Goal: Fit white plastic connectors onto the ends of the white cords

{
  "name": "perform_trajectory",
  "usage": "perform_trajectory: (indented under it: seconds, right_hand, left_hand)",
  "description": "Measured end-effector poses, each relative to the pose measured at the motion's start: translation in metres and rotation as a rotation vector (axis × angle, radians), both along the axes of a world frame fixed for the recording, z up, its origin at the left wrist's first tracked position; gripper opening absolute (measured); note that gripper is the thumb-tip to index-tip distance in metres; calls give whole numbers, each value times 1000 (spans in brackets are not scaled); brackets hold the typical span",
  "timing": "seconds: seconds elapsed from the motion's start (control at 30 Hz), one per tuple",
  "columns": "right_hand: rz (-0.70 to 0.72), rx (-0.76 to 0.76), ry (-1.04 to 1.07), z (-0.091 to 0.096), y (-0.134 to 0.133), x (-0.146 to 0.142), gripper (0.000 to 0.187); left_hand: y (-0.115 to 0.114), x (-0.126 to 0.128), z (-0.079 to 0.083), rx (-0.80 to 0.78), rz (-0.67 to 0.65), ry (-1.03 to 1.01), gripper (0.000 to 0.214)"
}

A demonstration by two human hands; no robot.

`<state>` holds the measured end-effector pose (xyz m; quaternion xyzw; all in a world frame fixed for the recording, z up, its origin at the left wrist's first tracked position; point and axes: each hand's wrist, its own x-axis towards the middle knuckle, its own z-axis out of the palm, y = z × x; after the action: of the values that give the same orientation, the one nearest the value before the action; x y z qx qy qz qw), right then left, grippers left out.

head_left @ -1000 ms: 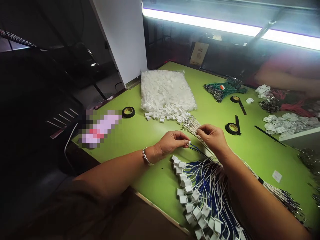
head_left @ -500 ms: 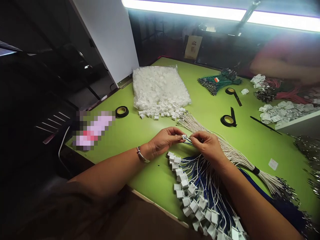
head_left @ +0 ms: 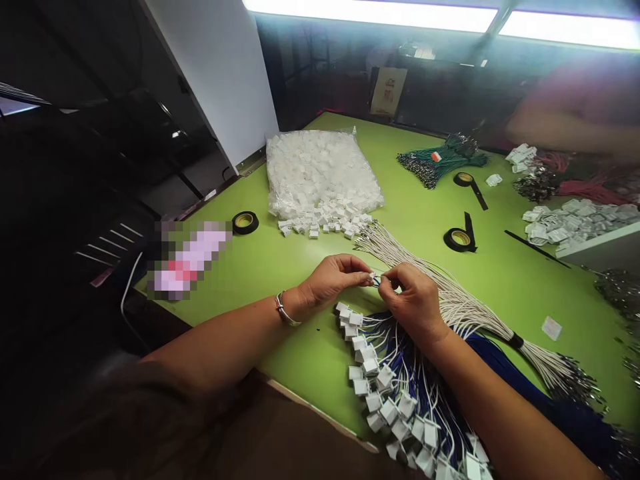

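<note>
Green table (head_left: 280, 267), connector bag (head_left: 320, 170), wire bundles (head_left: 450, 300), tape rolls (head_left: 457, 239)

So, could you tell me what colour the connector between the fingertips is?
The connector is white, seen in the head view.

Open green table (head_left: 280, 273) at centre-left, below tape roll (head_left: 245, 222). Upper centre blocked by connector bag (head_left: 320, 167) and loose connectors (head_left: 325, 227). White wire bundle (head_left: 465, 310) crosses right of centre. Wired connectors (head_left: 395, 400) fill bottom centre. Clear strip around second tape roll (head_left: 457, 239).
</note>
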<state>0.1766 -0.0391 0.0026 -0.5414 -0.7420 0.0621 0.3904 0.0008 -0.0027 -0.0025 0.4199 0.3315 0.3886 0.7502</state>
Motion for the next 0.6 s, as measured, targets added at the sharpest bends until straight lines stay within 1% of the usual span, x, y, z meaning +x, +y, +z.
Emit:
perform_trajectory:
  seconds: [0.13, 0.3, 0.4, 0.53, 0.6]
  right_hand:
    - [-2, -15, 78, 0, 1, -2, 14]
    - [16, -38, 40, -2, 2, -1, 13]
    - [65, -47, 0, -4, 1, 0, 13]
    - [113, -4, -135, -6, 0, 0, 17]
    - [124, -49, -104, -6, 0, 0, 17]
  left_hand:
    - [0, 0, 1, -32, -10, -36, 26]
    - [1, 0, 1, -55, -3, -16, 25]
    - [2, 0, 3, 1, 1, 52, 22]
    - [3, 1, 5, 108, -21, 173, 16]
    - [3, 1, 6, 113, -24, 174, 14]
